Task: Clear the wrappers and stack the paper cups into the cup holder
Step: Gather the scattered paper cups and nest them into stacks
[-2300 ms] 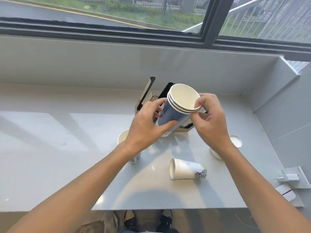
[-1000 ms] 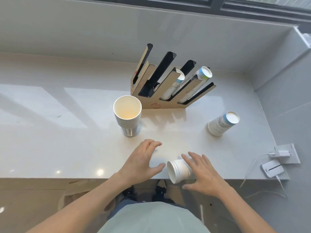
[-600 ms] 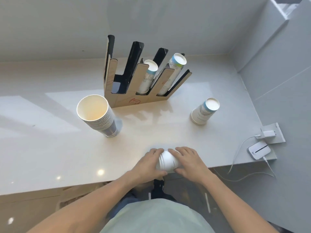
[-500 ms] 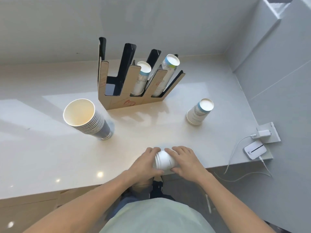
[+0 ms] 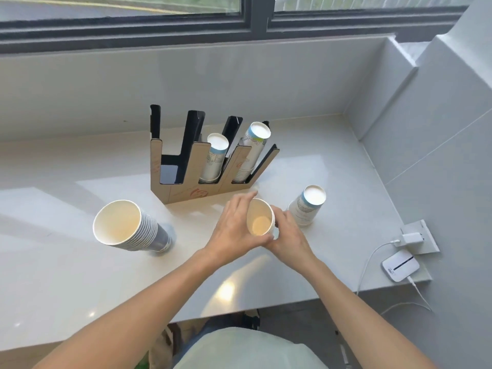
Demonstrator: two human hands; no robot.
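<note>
While both hands close around it, a white paper cup (image 5: 260, 221) is held above the worktop (image 5: 66, 283), mouth tilted toward the camera: the left hand (image 5: 234, 227) wraps its left side with fingers extended past the rim, the right hand (image 5: 288, 231) grips its right side and base. Behind it stands the cardboard cup holder (image 5: 186, 191), four slanted slots with black liners; the two left slots hold no cups, the third holds an inverted cup stack (image 5: 214, 158), the fourth a taller inverted stack (image 5: 251, 153). Left of the hands, a stack of upright cups (image 5: 127, 226) with dark outer walls stands on the worktop, leaning toward the left, well apart from the holder. Right of the hands, just beside the right hand, a short inverted stack with blue-banded base (image 5: 307, 206) rests on the worktop. At the right edge, a white charger (image 5: 411, 238) sits in a wall socket, and a white cable (image 5: 368, 265) lies by a small white device (image 5: 400, 265). A window frame (image 5: 255, 17) runs along the top.
</note>
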